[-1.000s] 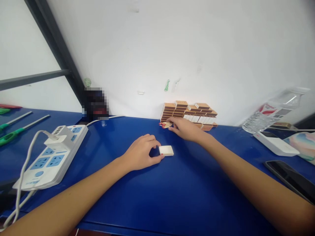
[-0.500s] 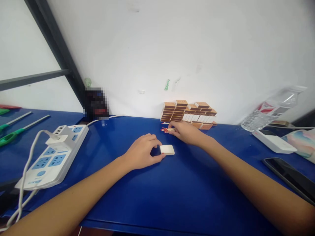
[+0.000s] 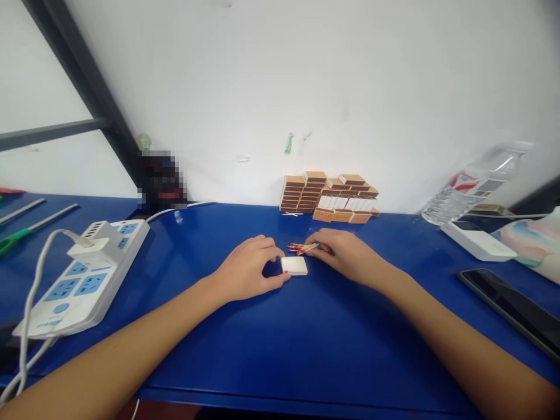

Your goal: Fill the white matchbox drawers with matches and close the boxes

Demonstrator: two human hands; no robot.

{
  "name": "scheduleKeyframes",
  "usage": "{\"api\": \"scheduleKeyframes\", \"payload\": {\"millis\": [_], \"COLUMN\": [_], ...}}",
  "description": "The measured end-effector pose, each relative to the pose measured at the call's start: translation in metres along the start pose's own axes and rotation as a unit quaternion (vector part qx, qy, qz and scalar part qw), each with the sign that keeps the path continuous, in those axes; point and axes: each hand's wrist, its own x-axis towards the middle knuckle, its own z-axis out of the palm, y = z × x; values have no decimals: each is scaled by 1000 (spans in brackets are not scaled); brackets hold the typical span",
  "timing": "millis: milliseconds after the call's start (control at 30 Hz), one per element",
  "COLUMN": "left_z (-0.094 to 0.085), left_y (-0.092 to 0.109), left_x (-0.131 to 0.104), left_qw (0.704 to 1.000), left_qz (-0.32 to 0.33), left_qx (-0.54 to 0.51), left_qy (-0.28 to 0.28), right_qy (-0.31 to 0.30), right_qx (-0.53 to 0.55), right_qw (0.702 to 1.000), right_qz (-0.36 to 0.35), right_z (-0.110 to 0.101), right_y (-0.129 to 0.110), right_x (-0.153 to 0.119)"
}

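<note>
On a blue table (image 3: 306,338) against a white wall (image 3: 306,87), a small white matchbox tray (image 3: 294,265) is pinched by the left hand (image 3: 247,269); red-tipped matches (image 3: 301,248) are gripped just above it by the right hand (image 3: 345,255).

A pixelated blur hides the dark object (image 3: 161,181) against the wall.

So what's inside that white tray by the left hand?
The white tray looks bare inside; no matches show. Its left end is covered by the left hand. The right hand holds the matches just behind it.
</note>
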Motion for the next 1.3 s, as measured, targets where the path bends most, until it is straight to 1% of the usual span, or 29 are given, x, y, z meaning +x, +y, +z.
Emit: {"api": "scheduleKeyframes", "payload": {"millis": [267,367,433,567,700,833,933,1100,1300], "left_z": [0,0,1,2,1,1,0,1,1], "left_y": [3,3,3,2,2,2,2,3,1], "left_x": [0,0,0,-1,0,0,1,0,-1], "left_qw": [1000,1000,1000,1000,1000,1000,1000,1000,1000], "left_qz": [1,1,1,4,7,6,6,9,5], "left_qx": [0,0,1,5,8,3,1,5,4], "left_qy": [-6,-3,-2,2,0,-1,-3,-3,-6], "right_qy": [29,59,66,32,7,-9,0,8,19], "right_qx": [-9,3,25,87,101,84,68,53,90], "right_qw": [999,998,997,995,994,996,997,998,995], "right_qz": [-12,-17,-24,-42,-29,-23,-20,-43,-40], "right_z": [-3,-5,-6,-3,6,9,7,4,8], "right_y": [8,4,-2,-21,-34,-34,-32,-30,-31], "right_x": [-7,-9,-11,-12,-12,-12,-13,-15,-14]}}
